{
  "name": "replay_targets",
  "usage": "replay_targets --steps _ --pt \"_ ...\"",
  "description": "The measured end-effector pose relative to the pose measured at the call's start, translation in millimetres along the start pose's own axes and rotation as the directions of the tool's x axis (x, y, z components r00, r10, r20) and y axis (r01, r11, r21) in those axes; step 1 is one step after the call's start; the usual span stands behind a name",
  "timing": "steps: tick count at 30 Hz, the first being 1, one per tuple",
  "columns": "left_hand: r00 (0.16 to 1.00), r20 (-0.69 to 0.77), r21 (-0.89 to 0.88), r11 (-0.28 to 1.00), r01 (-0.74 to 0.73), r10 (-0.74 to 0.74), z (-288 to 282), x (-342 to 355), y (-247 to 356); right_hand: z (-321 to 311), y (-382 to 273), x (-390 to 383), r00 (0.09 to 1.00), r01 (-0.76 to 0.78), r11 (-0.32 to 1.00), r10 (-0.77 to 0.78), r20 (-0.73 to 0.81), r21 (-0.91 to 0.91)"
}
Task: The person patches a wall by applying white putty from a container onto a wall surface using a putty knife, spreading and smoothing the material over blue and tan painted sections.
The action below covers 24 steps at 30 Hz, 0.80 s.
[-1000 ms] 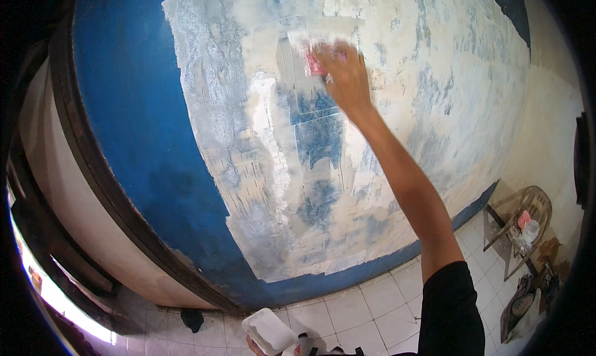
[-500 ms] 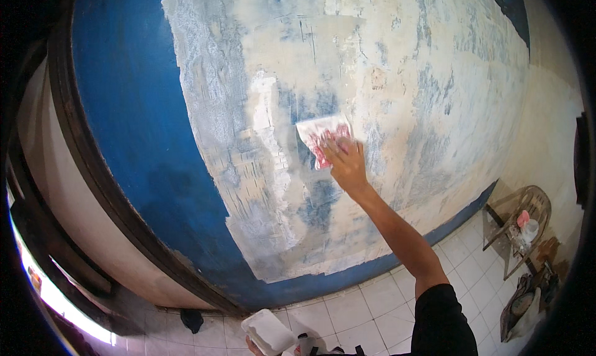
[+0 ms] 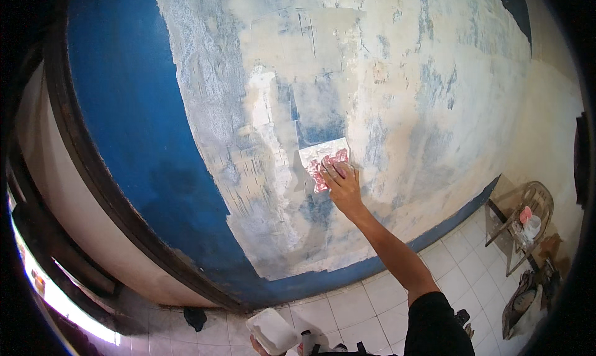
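In my right hand [image 3: 343, 185] is a flat, square putty spreader [image 3: 324, 154], pinkish red and smeared with white putty. My fingers press over its lower part, and its broad upper edge lies against the wall [image 3: 397, 126]. Patchy cream, white and grey-blue coating covers this wall, with bare blue showing just above the spreader. Low in the view, my left hand [image 3: 257, 346] grips the side of a white plastic tub [image 3: 273, 331]. Only a few of its fingers show, and I cannot make out what the tub holds.
Blue paint [image 3: 124, 114] borders the coated area at left, beside a dark curved frame [image 3: 93, 163]. At right, a chair [image 3: 535, 197] carries a pink item and a pale container. A black bag-like thing [image 3: 195, 319] lies on the tiled floor [image 3: 347, 309].
My right hand has drawn the spreader downward along the wall, and whitish smears show above it. The left hand still holds the tub, slightly shifted to the right.
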State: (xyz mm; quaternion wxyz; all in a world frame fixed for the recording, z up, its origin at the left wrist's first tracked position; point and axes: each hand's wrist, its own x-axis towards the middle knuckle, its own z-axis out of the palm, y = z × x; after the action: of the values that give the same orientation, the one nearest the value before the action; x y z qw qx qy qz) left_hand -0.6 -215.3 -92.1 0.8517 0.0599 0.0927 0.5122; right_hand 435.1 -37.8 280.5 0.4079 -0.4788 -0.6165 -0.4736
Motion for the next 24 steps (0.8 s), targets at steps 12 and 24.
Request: replay_targets --steps 12,24 --pt "0.995 0.014 -0.197 0.976 0.095 -0.094 9 18 6 1 33 122 0.997 -0.05 0.994 0.044 -0.056 -0.101" --pt "0.998 0.025 -0.107 0.993 0.057 -0.054 32 32 -3 -30 20 187 0.968 0.035 0.997 -0.051 -0.245 -0.072"
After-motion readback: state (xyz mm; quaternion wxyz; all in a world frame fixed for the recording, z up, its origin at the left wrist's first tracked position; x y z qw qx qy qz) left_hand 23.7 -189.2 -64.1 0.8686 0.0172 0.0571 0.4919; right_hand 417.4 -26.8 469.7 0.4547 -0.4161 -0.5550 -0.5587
